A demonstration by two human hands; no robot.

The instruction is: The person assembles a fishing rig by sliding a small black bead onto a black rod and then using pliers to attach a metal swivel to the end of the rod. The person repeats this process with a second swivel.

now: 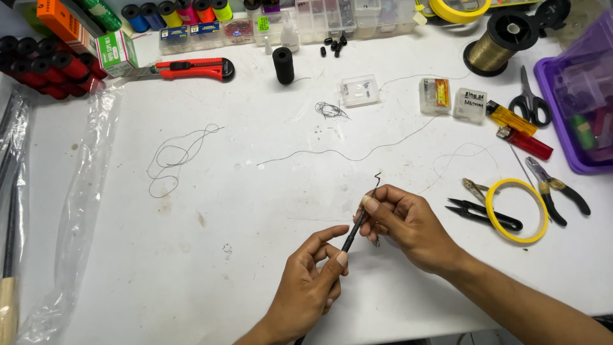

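Both my hands hold one thin black rod [353,235] over the white table [242,255]. My left hand [311,281] pinches its lower end between thumb and forefinger. My right hand [405,220] grips its upper part, thumb pressed near the tip, where a small bent black wire piece [377,181] sticks up. A thin dark thread [345,153] lies across the table just beyond my hands.
To the right lie a yellow tape ring [517,211], black snips [485,214], pliers [555,188], two lighters [517,131] and scissors [530,102]. A red box cutter [191,68], a black spool [283,65], small clear boxes [359,91] and thread spools stand at the back. A plastic sleeve [83,191] lies at left.
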